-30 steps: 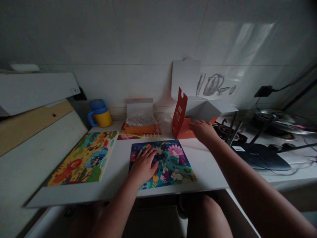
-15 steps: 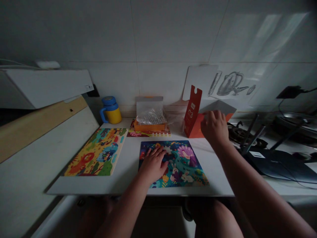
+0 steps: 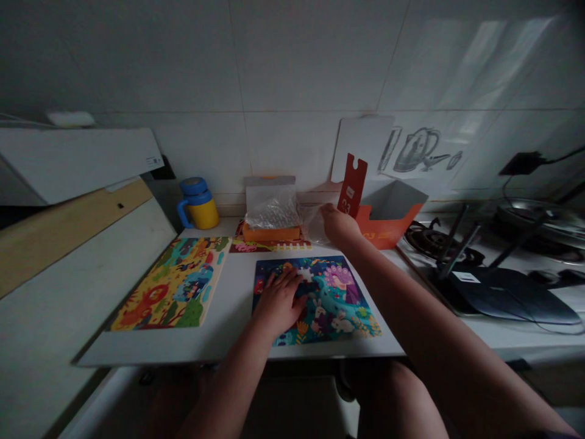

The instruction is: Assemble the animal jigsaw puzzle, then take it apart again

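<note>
My left hand (image 3: 281, 302) lies flat, fingers spread, on the left part of a dark blue jigsaw puzzle (image 3: 336, 302) with rabbits and a peacock-like figure. Beside its fingertips a pale gap shows in the picture. Reaching across to the back, my right hand (image 3: 340, 225) has its fingers closed at the edge of a clear plastic bag (image 3: 313, 224). Just right of that hand stands an open red-orange box (image 3: 386, 231) with a raised flap. Left of the bag is an orange box (image 3: 269, 233) with crinkled clear plastic (image 3: 274, 213) on it.
A yellow animal puzzle (image 3: 176, 280) lies at the left, and another picture board (image 3: 292, 246) sits under the orange box. Behind stands a blue and yellow mug (image 3: 201, 204). At the right are a black router (image 3: 507, 292) with antennas and a gas burner (image 3: 434, 241).
My right hand has moved left, from in front of the red-orange box to the clear plastic bag. My left hand stays on the puzzle. The view has shifted slightly.
</note>
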